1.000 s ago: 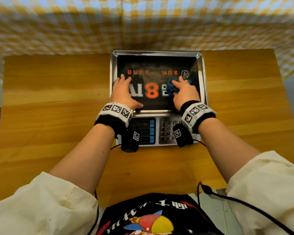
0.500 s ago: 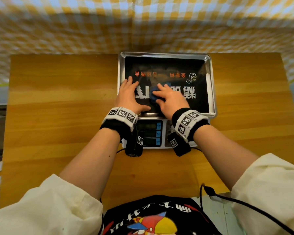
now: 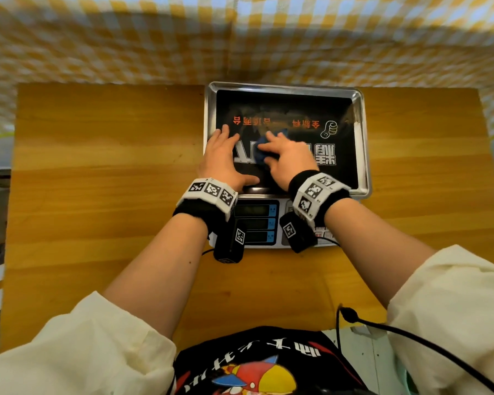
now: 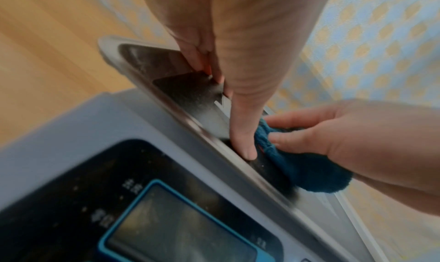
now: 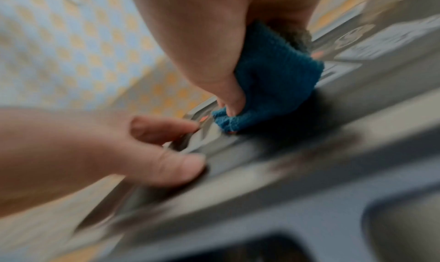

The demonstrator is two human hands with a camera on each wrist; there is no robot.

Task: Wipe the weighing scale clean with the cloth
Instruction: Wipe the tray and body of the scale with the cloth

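Note:
The weighing scale (image 3: 361,143) stands at the table's far middle, with a steel pan and a black printed sheet inside it. My left hand (image 3: 226,158) lies flat on the pan's left part, fingers straight, thumb (image 4: 245,138) pressed down near the front rim. My right hand (image 3: 285,158) holds a bunched dark blue cloth (image 3: 261,155) against the sheet, right beside the left hand. From the left wrist the cloth (image 4: 307,170) bulges under the right palm. The right wrist view, blurred, has the cloth (image 5: 269,83) gripped by thumb and fingers.
The scale's front panel (image 3: 257,223) with blue-edged displays faces me, partly covered by the wrist cameras. The wooden table (image 3: 97,195) stretches to both sides. A yellow checked cloth (image 3: 240,38) hangs behind. A black cable (image 3: 411,337) runs near my right sleeve.
My right hand has slid the cloth leftward across the pan, from its right half to beside the left hand. The left hand has stayed pressed on the pan.

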